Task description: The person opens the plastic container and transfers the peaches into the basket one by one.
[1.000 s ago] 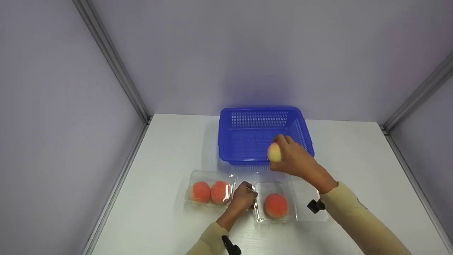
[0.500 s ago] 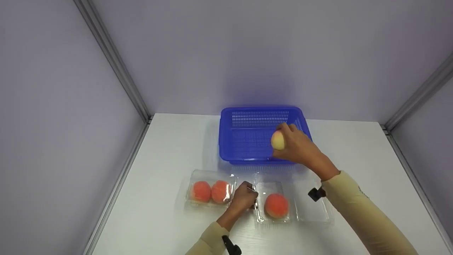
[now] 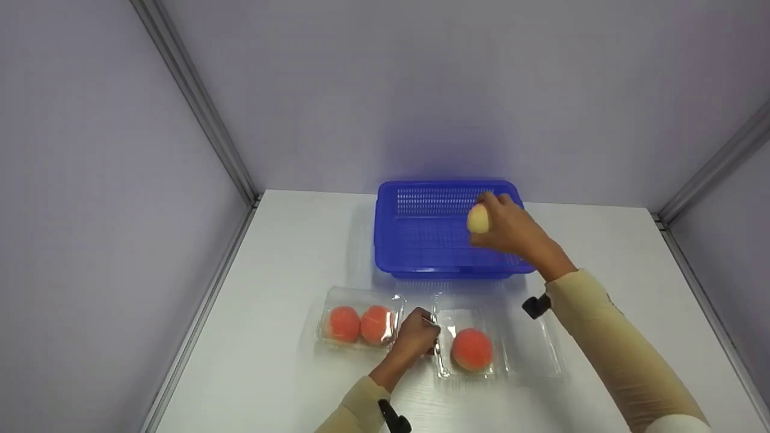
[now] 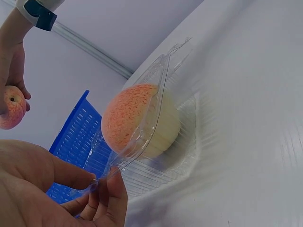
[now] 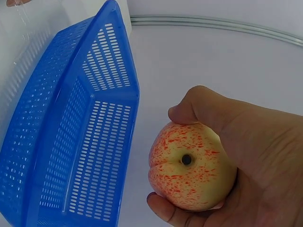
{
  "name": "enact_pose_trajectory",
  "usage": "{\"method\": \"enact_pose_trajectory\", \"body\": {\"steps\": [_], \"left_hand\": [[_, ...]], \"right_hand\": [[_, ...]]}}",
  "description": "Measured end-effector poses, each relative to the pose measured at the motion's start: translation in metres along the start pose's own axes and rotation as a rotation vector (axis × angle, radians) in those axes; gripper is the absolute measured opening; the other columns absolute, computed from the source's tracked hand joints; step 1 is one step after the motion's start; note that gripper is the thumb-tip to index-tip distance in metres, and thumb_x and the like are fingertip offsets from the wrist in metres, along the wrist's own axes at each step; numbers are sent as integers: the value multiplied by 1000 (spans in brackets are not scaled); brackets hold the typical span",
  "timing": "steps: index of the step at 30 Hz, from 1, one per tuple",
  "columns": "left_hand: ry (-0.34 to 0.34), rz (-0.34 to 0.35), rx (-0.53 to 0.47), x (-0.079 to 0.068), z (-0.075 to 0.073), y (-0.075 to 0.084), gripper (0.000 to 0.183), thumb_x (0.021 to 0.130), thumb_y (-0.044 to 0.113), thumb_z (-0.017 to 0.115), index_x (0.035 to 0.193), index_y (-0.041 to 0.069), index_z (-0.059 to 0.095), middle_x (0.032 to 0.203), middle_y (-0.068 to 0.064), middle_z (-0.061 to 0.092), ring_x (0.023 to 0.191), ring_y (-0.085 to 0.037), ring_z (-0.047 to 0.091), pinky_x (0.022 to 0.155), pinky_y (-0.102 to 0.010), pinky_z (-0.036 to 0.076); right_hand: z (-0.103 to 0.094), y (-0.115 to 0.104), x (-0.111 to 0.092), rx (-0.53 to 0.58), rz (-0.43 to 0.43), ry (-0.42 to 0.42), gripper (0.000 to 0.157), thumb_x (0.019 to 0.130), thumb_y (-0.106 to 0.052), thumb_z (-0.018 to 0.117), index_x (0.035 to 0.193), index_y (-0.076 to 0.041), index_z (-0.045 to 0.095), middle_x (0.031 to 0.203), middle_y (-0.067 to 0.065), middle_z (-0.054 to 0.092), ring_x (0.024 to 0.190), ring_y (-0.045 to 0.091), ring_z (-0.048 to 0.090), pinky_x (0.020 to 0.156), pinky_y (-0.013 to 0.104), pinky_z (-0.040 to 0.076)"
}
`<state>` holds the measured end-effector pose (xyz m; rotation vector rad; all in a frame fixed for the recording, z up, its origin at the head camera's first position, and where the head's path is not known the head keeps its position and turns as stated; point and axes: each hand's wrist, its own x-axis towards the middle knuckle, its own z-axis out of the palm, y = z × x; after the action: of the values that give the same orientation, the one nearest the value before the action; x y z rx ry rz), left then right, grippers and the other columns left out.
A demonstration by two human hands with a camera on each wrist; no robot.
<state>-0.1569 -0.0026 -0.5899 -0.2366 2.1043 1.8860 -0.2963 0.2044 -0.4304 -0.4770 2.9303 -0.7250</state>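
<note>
My right hand (image 3: 508, 228) grips a peach (image 5: 191, 165), its thumb and fingers curled round the fruit, held above the right side of the blue basket (image 3: 442, 270). The peach is yellow with red speckles and has a small dark hole at one end. My left hand (image 3: 416, 334) pinches the edge of an opened clear plastic box (image 4: 161, 109) between thumb and fingers. One peach (image 3: 472, 349) lies in that box, orange on one side and pale yellow on the other. The box's lid (image 3: 532, 349) lies folded out to the right.
Left of my left hand, a closed clear box (image 3: 361, 297) holds two peaches (image 3: 344, 325). All stands on a white table (image 3: 289, 252), with a wall (image 3: 445, 90) right behind the basket and metal rails along the sides.
My right hand has moved away from me with the peach, from the basket's near edge to over its right side. The left hand keeps its pinch on the box.
</note>
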Motion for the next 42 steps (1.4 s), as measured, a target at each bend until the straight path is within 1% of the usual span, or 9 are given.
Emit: {"method": "enact_pose_trajectory", "body": {"steps": [8,12,17,19,24,29,33,36,42], "left_hand": [[6,8,9,1,0,-1,25,87,-3,55,111,-6,55,84,-1,55,60,-9,50,50,-22,50],[7,13,6,2,1,-2,25,87,-3,55,111,-6,55,83,-1,55,59,-9,50,49,-20,49],[7,11,7,1,1,-1,27,87,-2,56,113,-6,56,88,-3,59,62,-11,52,49,-21,51],[8,9,10,0,1,-1,27,86,-2,56,113,-6,56,89,-4,59,62,-11,52,50,-21,51],[7,5,20,-1,1,-1,26,86,-2,55,111,-5,57,89,-4,59,62,-10,51,50,-19,49],[21,0,36,-2,2,0,26,86,-3,55,111,-4,57,88,-4,59,60,-10,51,49,-19,49],[10,-1,33,-3,2,1,25,88,-3,56,112,-4,57,87,-3,57,60,-9,51,50,-21,51],[4,4,36,-4,2,2,22,89,-2,56,111,-3,57,85,-3,56,60,-9,51,52,-23,54],[-5,-2,41,-5,1,2,25,89,-2,56,115,-5,56,86,-3,56,62,-10,52,54,-26,57]], "right_hand": [[-1,8,18,4,46,-20,80,82,-28,81,150,-4,45,134,30,52,104,42,63,87,58,60],[2,14,24,15,64,-29,79,83,-28,81,149,-4,45,135,31,52,108,42,62,91,60,60],[8,23,31,33,112,-53,79,85,-29,81,150,-5,43,138,30,50,115,44,60,98,63,57],[10,28,33,34,124,-60,79,86,-29,80,151,-4,42,138,31,49,116,45,60,99,64,57],[17,38,36,49,142,-70,80,86,-28,79,152,-2,40,137,32,49,113,44,59,97,63,56],[25,46,38,66,174,-102,82,88,-29,77,154,-2,37,139,33,48,117,45,58,101,64,55],[32,54,38,68,217,-127,87,90,-31,77,159,0,33,152,37,42,128,50,55,107,67,51],[36,60,38,72,239,-141,91,91,-33,76,161,1,29,160,38,36,138,54,50,113,70,46],[45,72,36,87,274,-169,92,92,-35,75,162,1,27,161,39,34,140,54,47,116,71,42]]}}
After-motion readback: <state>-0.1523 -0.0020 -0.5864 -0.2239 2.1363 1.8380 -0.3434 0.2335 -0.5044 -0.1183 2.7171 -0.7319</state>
